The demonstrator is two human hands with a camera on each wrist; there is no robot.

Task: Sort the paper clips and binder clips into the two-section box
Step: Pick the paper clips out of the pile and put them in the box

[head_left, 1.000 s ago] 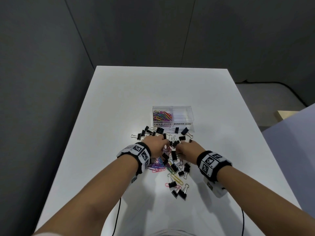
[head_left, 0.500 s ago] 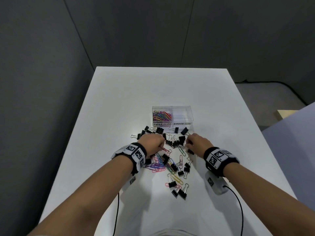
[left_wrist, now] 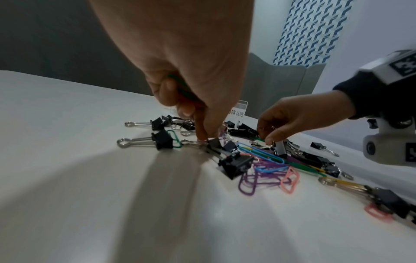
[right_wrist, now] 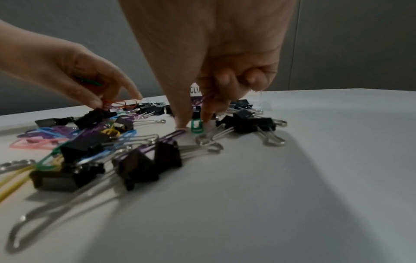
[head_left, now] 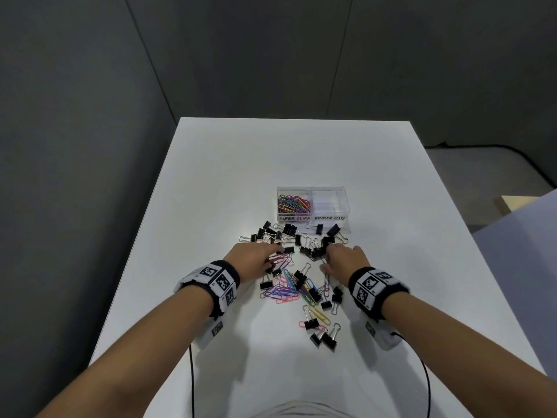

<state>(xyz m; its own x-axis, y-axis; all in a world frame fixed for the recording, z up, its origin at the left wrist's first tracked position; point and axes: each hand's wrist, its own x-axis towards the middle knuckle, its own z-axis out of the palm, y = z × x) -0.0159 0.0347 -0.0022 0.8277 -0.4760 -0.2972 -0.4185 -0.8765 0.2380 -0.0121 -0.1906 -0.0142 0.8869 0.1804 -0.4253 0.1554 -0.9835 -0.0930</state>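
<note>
Mid-sort: left hand [head_left: 256,257] clutches gathered paper clips [left_wrist: 184,89]; right hand [head_left: 346,257] pinches green paper clip [right_wrist: 197,125] at frame centre. Two-section box [head_left: 312,218] above pile — binder section bare. Next: carry clips to left section.

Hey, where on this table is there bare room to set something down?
Bare table beyond the two-section box, and along both side edges outside the wrists. Crowded: the clip pile between the left hand and right hand, up to the box front.
</note>
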